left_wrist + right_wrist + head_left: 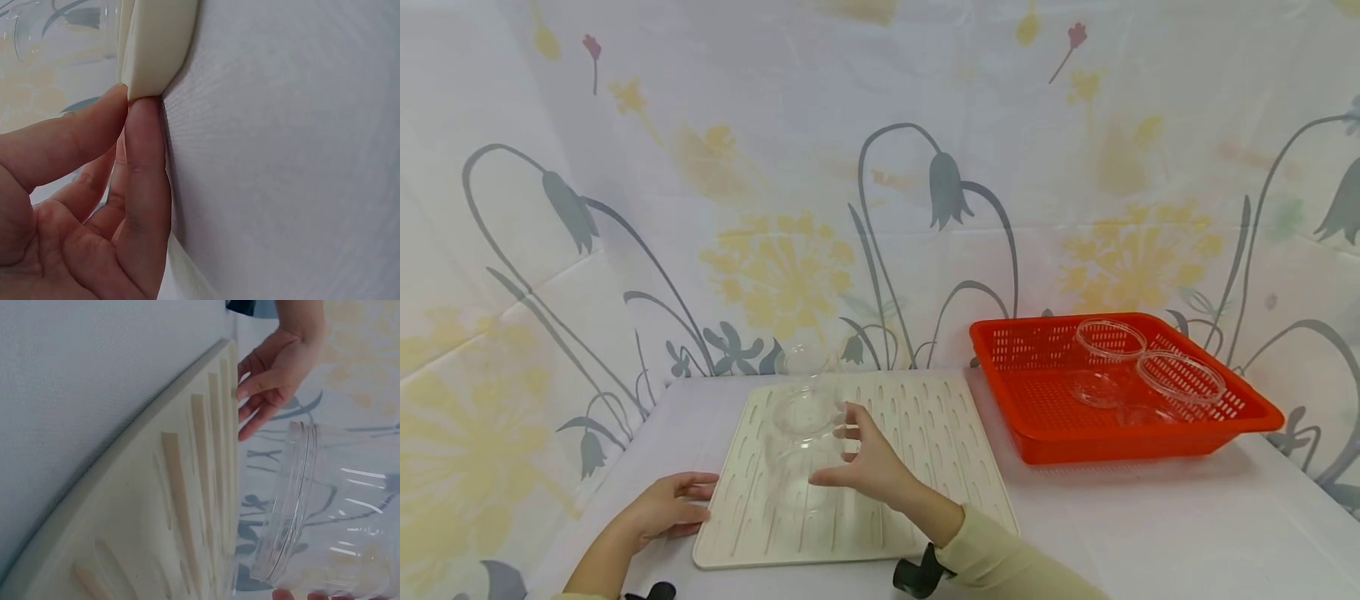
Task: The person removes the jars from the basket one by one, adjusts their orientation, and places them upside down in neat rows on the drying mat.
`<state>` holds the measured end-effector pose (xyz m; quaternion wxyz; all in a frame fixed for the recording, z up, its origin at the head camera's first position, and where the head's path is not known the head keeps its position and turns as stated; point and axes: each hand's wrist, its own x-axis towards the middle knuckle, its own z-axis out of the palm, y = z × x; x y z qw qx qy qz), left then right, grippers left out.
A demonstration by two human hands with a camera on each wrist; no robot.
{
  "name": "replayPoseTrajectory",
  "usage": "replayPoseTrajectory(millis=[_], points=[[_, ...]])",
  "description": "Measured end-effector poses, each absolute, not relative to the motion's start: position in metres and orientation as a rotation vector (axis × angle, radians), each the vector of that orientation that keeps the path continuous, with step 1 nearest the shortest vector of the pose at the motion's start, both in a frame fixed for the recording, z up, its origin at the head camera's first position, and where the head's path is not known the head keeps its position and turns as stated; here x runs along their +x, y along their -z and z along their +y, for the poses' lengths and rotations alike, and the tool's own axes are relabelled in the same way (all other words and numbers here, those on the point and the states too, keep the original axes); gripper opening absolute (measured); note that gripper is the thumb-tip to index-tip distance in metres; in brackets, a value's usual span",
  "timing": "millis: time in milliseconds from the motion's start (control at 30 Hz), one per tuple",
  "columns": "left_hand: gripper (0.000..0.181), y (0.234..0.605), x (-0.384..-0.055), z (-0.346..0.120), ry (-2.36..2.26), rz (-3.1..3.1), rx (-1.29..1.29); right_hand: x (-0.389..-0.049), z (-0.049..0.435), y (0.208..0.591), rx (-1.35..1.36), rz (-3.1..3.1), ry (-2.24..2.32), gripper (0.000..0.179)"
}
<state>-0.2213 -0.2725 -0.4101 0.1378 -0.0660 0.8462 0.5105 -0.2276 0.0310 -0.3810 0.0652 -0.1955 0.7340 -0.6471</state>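
A cream ribbed drying mat [940,433] lies on the white table. Two clear jars stand on its far part, one [806,359] behind the other [807,411]. My right hand [837,447] grips a third clear jar [805,483] from the side, over the mat's middle. In the right wrist view this jar [340,506] lies tilted beside the mat [156,512], with my fingertips [282,594] at its lower rim. My left hand [706,497] rests on the table. Its thumb and straight fingers [145,119] touch the mat's left edge [156,50].
A red slotted basket [1037,425] stands at the right of the mat with several clear round dishes [1180,377] in it. A flowered curtain [790,208] closes off the back and both sides. The white tablecloth [1150,517] is bare in front of the basket.
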Motion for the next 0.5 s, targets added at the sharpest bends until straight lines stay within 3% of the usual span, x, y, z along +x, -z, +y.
replayPoseTrajectory(millis=[500], points=[[0.058, 0.411, -0.220, -0.274, -1.507, 2.423, -0.163, -0.237, 0.006, 0.400, -0.583, 2.295, 1.863, 0.089]])
